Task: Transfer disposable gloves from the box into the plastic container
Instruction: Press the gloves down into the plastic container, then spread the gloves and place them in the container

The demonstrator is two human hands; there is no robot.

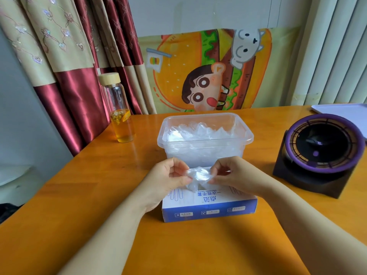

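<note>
One glove (198, 175): thin clear film, crumpled into a glossy wad, held just above the top opening of the box (208, 209). Its finger shapes cannot be made out. Its lower end trails down to the slot, and whether it is fully free of the box cannot be told.

Left hand (170, 175): thumb and curled fingers pinch the wad's left side. Right hand (232, 173): thumb and curled fingers pinch its right side. The fingertips are partly hidden in the film. Both forearms are bare and cut off by the lower edge.

Box: blue-and-white carton, lying flat on the table (99, 195), its print upside down to the camera. Hands and glove hide its far edge, so contact with the plastic container (248, 135) cannot be judged.

Plastic container: clear, rectangular, without a lid, directly behind the box. It holds a heap of gloves (198, 132), the same clear film, which reaches close to the rim; the count cannot be told.

Table: orange-brown wood, glossy.

Glass bottle (119, 108): light wooden cap, yellow liquid in the bottom part, far left on the table.

Black device (321, 147): round, purple-ringed face, on the right.

White tray (341, 110): far right, cut off by the edge.

Backdrop: red-and-beige curtain (69, 66) and a cartoon burger cloth (208, 72).
</note>
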